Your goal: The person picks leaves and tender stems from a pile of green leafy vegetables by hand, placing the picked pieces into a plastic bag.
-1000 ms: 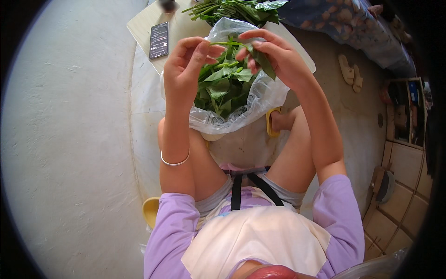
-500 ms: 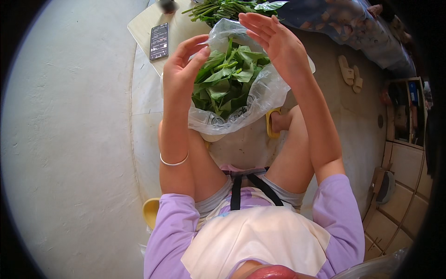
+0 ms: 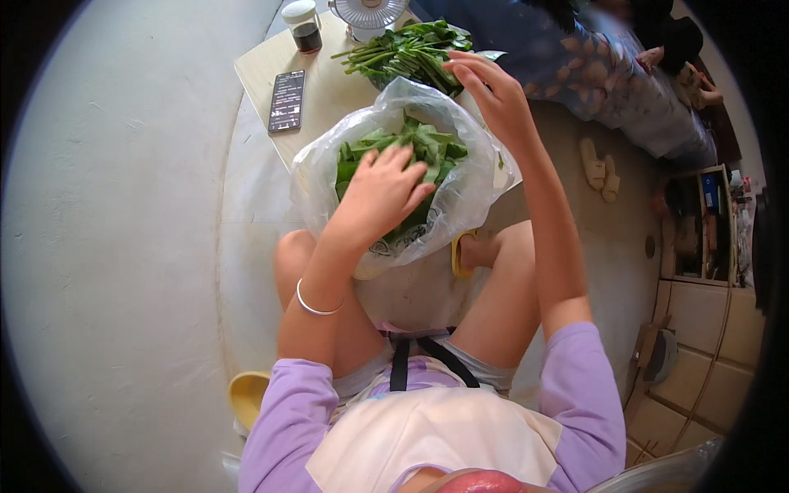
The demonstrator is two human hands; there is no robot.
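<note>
A clear plastic bag (image 3: 485,182) stands open in front of my knees, with picked green leaves (image 3: 444,148) inside. My left hand (image 3: 382,193) is down in the bag's mouth, its fingers spread over the leaves and slightly blurred. Beyond the bag, a bunch of leafy green stems (image 3: 403,56) lies on the table. My right hand (image 3: 497,94) is raised at the right end of this bunch, fingers loosely bent and apart. I see nothing held in it, though whether its fingertips touch the stems is unclear.
On the pale table (image 3: 256,72) are a phone (image 3: 286,100), a lidded jar of dark liquid (image 3: 305,31) and a small white fan (image 3: 367,14). A patterned cloth (image 3: 567,70) hangs at the upper right, near another person's hand (image 3: 651,57). Beige slippers (image 3: 600,171) and a shelf (image 3: 699,222) are on the right.
My left hand has dropped from the bag's left rim onto the leaves. My right hand has moved toward the stem bunch. The view has shifted, showing more of the table's far side.
</note>
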